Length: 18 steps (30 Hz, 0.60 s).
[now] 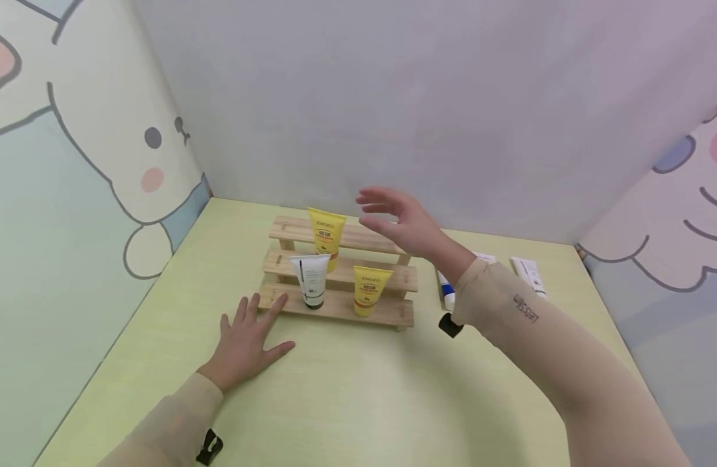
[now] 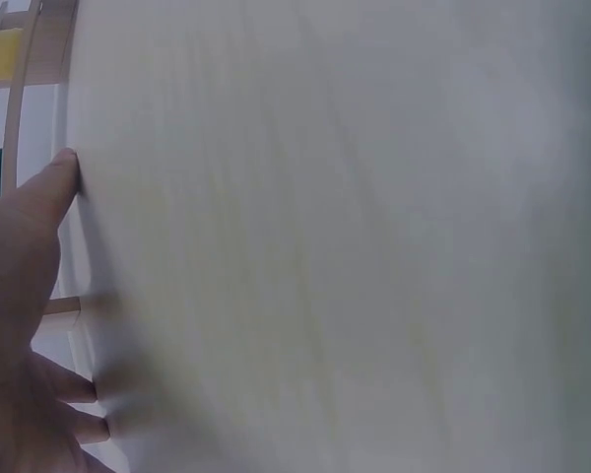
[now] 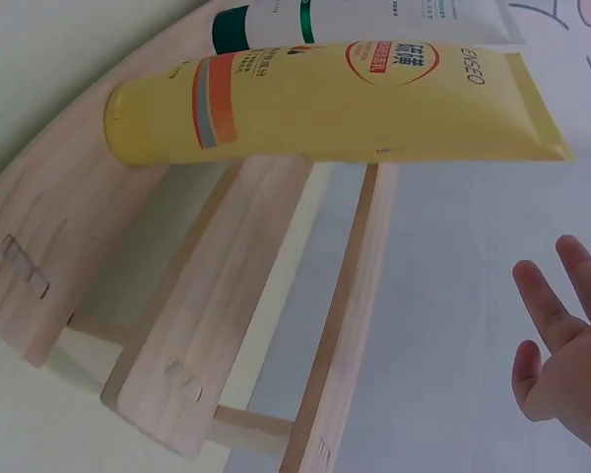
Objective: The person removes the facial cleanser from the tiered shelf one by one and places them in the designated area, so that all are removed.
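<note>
A three-tier wooden rack [image 1: 347, 301] stands on the table. On its lowest tier are a white tube with a dark cap [image 1: 313, 279] and a yellow tube [image 1: 370, 290], both upright. Another yellow tube [image 1: 327, 233] stands on the middle tier, towards the left. My left hand [image 1: 244, 344] rests on the tabletop with fingers spread, by the rack's lower left end. Raised above the right end of the top tier, my right hand [image 1: 402, 220] holds nothing, its fingers extended; the right wrist view shows the fingers [image 3: 542, 296] apart from the front yellow tube [image 3: 325, 103].
To the right of the rack, partly behind my right forearm, lie a tube with a blue band [image 1: 446, 290] and a white tube [image 1: 529, 275]. A plain back wall [image 1: 358, 117] and side walls with cartoon drawings enclose the pale yellow table [image 1: 347, 402].
</note>
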Tool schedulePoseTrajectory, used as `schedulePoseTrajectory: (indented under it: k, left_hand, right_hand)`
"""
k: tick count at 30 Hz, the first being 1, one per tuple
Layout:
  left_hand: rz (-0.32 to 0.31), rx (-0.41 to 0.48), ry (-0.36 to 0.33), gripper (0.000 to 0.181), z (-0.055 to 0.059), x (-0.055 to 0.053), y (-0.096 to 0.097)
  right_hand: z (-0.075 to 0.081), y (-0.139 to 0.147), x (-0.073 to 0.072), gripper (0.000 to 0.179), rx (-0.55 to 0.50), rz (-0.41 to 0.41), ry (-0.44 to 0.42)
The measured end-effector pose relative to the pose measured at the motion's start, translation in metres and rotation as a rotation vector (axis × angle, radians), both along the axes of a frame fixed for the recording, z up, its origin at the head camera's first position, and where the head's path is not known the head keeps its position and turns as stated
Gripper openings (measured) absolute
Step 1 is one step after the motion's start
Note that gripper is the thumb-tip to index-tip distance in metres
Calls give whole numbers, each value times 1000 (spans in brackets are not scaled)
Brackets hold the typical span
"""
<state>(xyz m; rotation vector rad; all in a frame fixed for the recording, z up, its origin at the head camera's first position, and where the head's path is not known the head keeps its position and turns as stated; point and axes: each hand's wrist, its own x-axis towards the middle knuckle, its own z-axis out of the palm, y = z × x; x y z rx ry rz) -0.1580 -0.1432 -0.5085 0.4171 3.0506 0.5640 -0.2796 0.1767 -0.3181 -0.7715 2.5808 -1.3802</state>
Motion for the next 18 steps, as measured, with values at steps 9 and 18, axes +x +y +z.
schedulePoseTrajectory:
  k: [9,18]
  left_hand:
    - [-1,-3,15,88,1,0,1]
    - [7,-3,8,89,-1,0,0]
  right_hand:
    - [1,-35,-11,55,116,85,-12]
    - [-1,-47,-10,45,207,95,-40]
